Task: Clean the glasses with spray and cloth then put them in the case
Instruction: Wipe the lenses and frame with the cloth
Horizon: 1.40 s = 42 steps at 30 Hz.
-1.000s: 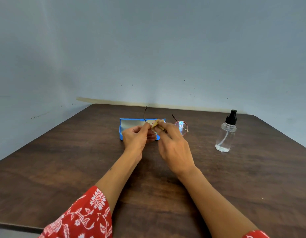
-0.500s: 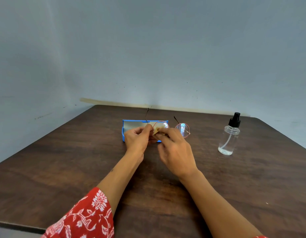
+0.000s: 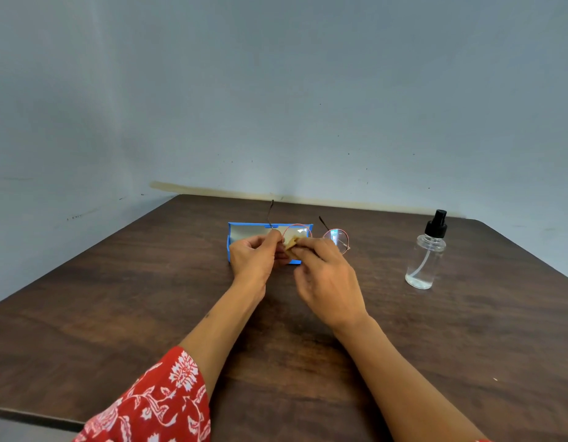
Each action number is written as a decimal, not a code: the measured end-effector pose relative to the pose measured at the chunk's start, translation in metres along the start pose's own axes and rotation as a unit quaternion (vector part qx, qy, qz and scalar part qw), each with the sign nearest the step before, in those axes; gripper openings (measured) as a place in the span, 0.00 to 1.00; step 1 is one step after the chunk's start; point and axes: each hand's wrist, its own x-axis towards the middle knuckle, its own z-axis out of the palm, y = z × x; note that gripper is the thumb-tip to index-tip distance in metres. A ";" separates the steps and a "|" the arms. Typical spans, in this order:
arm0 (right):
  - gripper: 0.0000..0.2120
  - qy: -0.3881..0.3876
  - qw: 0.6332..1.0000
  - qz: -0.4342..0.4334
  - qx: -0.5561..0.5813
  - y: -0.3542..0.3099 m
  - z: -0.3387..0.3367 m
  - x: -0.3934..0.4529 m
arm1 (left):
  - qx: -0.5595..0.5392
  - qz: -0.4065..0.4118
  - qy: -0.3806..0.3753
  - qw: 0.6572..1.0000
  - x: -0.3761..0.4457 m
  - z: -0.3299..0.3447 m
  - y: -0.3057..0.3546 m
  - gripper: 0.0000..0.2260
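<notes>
We pinch the glasses (image 3: 336,239) with our left hand (image 3: 255,256) while our right hand (image 3: 327,279) rubs the cloth (image 3: 292,245) on one lens; next, the other lens beyond our right hand.

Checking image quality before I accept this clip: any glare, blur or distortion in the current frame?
Head view: soft, even light with faint shadows under the arms; a bluish-pink reflection on the free lens of the glasses; wide-angle bowing of the table edges; spray bottle sharp, no obvious motion blur on the left hand or right hand.
</notes>
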 end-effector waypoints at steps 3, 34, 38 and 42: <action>0.15 0.034 0.998 0.042 -0.018 0.005 -0.002 0.002 | -0.014 -0.013 -0.011 1.000 -0.001 0.000 0.000 0.08; 0.14 0.020 0.999 -0.023 -0.038 -0.002 -0.001 0.003 | 0.000 -0.006 -0.011 1.000 -0.003 0.002 0.000 0.09; 0.11 0.019 0.999 -0.007 -0.033 -0.002 -0.002 0.001 | -0.007 -0.013 -0.004 1.000 -0.001 0.000 0.001 0.08; 0.15 0.041 0.997 0.023 -0.065 0.000 -0.002 0.005 | 0.003 -0.015 -0.021 1.000 -0.003 0.002 0.000 0.08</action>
